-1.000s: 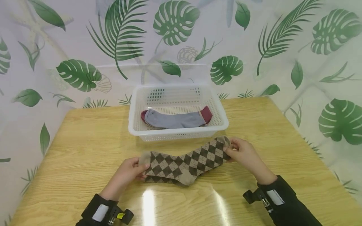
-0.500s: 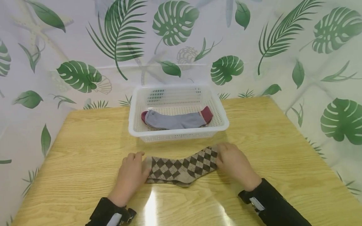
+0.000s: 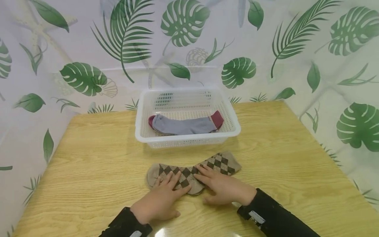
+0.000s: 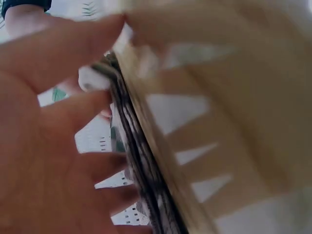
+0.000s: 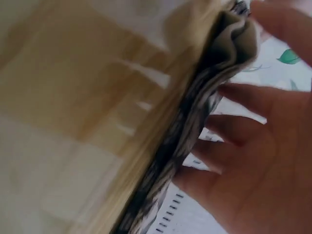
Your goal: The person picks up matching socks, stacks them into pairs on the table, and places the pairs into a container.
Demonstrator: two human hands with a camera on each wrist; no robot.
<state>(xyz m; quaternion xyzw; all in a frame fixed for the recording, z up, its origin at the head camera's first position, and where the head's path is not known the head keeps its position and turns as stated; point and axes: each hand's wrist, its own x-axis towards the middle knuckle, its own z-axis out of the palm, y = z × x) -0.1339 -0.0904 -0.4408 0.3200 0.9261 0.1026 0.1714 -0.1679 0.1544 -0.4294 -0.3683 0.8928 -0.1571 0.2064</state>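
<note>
A pair of argyle socks [image 3: 185, 176], beige with dark brown diamonds, lies flat and stacked on the wooden table. My left hand [image 3: 161, 199] rests on the left half with its fingers spread. On the middle, near the heel, lie the extended fingers of my right hand [image 3: 220, 187]. Seen edge-on in the left wrist view, the socks [image 4: 141, 156] are a thin layered stack under the fingertips. In the right wrist view the open cuff end of the socks [image 5: 234, 44] shows beside the straight fingers.
Behind the socks stands a white perforated plastic basket [image 3: 186, 140]. Inside it lie grey-blue socks [image 3: 183, 126] with maroon ends. A leaf-patterned cloth [image 3: 189, 42] rises behind and beside the wooden table [image 3: 88, 154].
The socks were held out at both ends and lowered onto the table. Both hands let go of the ends and moved inward, now lying on top of the socks.
</note>
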